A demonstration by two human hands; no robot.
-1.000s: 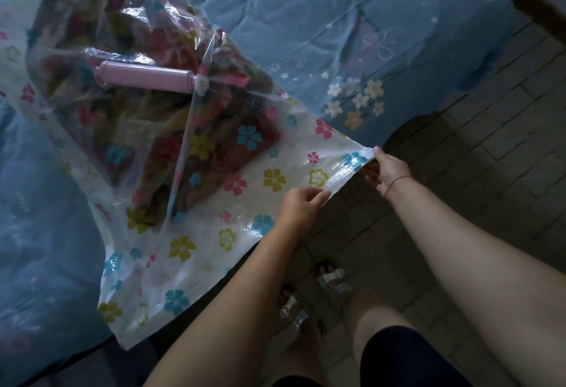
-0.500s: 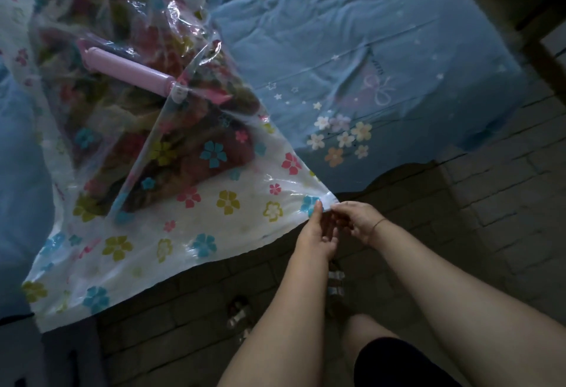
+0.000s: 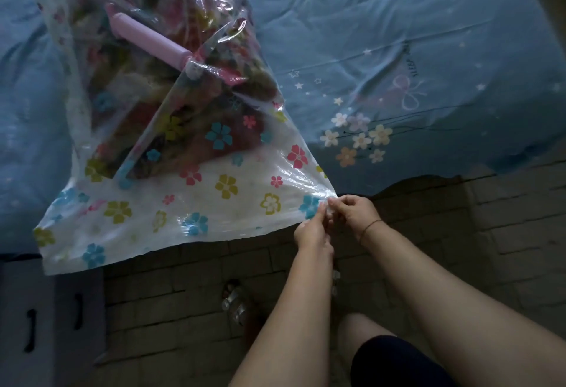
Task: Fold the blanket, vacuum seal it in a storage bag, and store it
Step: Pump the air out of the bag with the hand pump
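The fingers [image 3: 319, 214] of my left hand [image 3: 309, 232] are pinched on the corner of the bag [image 3: 214, 203] that hangs off the bed [image 3: 398, 49]. My right hand [image 3: 352, 215] pinches the same corner from the other side, and the two hands touch. I cannot tell from here whether the seal under my fingertips is pressed closed.

The film reads as thin, glossy and limp. It is pulled taut toward my grip and wrinkles everywhere else, so I expect it to slide out of a light pinch. The edge strip along the mouth looks like the firmest part, and that is where I would hold while running the seal.

The blanket [image 3: 183, 129] is inside the bag, further up on the bed. It is soft and bulky, and I judge it carries nearly all the weight. Hauling the load by this corner would only stretch the film, so to shift it I would get both hands under the blanket's bulk.

A pink pump [image 3: 147, 39] lies across the top of the bundle. It looks loose enough to roll off the bed if the bag is tugged.
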